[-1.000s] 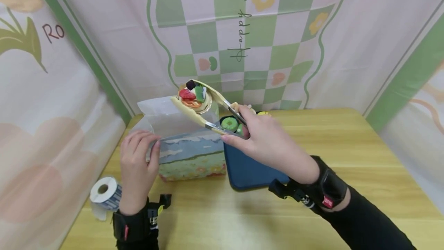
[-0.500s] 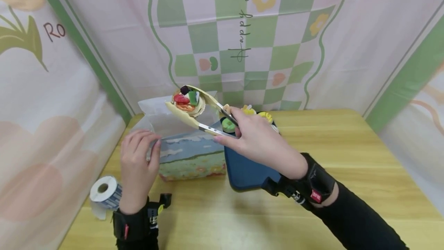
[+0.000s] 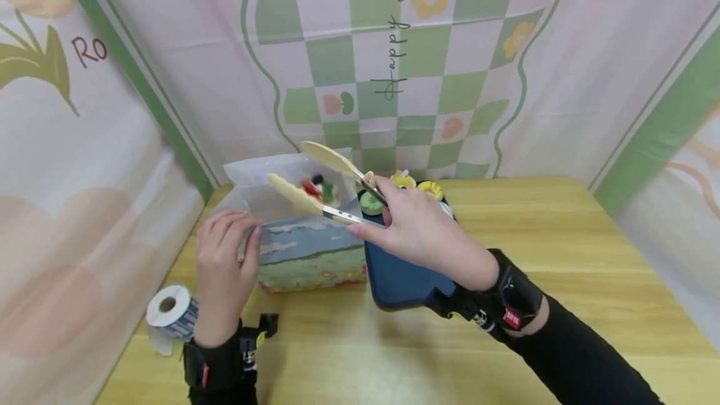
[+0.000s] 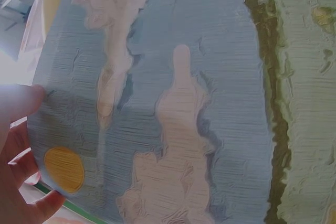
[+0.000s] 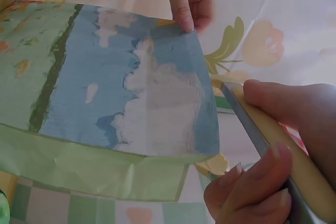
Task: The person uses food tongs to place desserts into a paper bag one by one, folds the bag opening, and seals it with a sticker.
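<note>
My left hand (image 3: 225, 261) pinches the rim of a paper bag (image 3: 315, 261) printed with sky and meadow. In the left wrist view its thumb and fingers sit at the bag's edge. My right hand (image 3: 430, 227) grips a pair of tongs (image 3: 295, 192) with cream-coloured tips, spread apart over the bag's mouth. Behind the lower tip, a fruit tart (image 3: 322, 188) with red, green and dark toppings appears blurred at the bag's opening, apart from the upper tip. The right wrist view shows thumb and fingers around the tong handles (image 5: 273, 135).
To the bag's right lies a dark blue tray (image 3: 399, 280), with a green doughnut (image 3: 370, 203) and a yellow doughnut (image 3: 430, 189) at its far end. A roll of labels (image 3: 174, 311) stands at the table's left side. Patterned cloth (image 3: 478, 80) hangs behind.
The tongs moved slightly left and down, then spread. The tart has left their tips and dropped lower, into the bag's mouth. My left hand stayed in place.
</note>
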`<action>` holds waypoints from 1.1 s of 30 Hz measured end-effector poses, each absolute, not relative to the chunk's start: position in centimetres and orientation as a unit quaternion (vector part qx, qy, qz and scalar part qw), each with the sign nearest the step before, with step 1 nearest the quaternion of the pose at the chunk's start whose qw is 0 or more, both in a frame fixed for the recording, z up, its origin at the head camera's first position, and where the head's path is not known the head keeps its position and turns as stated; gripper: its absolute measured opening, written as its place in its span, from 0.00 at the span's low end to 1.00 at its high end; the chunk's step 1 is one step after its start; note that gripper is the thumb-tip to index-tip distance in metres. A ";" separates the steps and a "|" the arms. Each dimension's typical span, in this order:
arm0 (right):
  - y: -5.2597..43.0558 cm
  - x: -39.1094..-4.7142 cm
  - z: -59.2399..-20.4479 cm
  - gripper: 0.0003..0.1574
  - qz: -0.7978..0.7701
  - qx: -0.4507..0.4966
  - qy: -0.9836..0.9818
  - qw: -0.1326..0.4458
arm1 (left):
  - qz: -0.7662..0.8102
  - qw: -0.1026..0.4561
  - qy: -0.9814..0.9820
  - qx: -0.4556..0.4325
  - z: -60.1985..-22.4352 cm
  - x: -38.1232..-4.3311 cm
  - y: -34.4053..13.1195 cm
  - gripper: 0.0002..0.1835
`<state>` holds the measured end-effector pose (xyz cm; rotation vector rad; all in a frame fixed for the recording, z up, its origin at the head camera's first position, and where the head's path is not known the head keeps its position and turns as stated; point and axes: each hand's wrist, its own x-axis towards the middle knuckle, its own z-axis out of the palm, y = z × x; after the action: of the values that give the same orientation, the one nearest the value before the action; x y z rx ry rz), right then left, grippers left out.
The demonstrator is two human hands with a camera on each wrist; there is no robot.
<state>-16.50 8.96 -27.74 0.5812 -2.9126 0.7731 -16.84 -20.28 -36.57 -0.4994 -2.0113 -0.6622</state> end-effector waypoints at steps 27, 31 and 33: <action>15.5 -16.4 -30.2 0.43 0.316 0.073 -0.945 0.034 | -0.263 0.470 -0.817 -0.208 -36.4 -16.8 -20.2 0.06; 16.5 -16.5 -31.0 0.42 0.308 0.060 -0.948 0.052 | -0.261 0.468 -0.818 -0.209 -36.3 -16.7 -20.1 0.06; 16.9 -16.6 -31.4 0.39 0.306 0.055 -0.949 0.059 | -0.262 0.467 -0.818 -0.209 -36.3 -16.7 -20.1 0.06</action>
<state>-16.59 16.90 -31.42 0.1656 -2.8723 0.9275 -16.68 -20.11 -36.27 -0.5134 -2.0070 -0.6425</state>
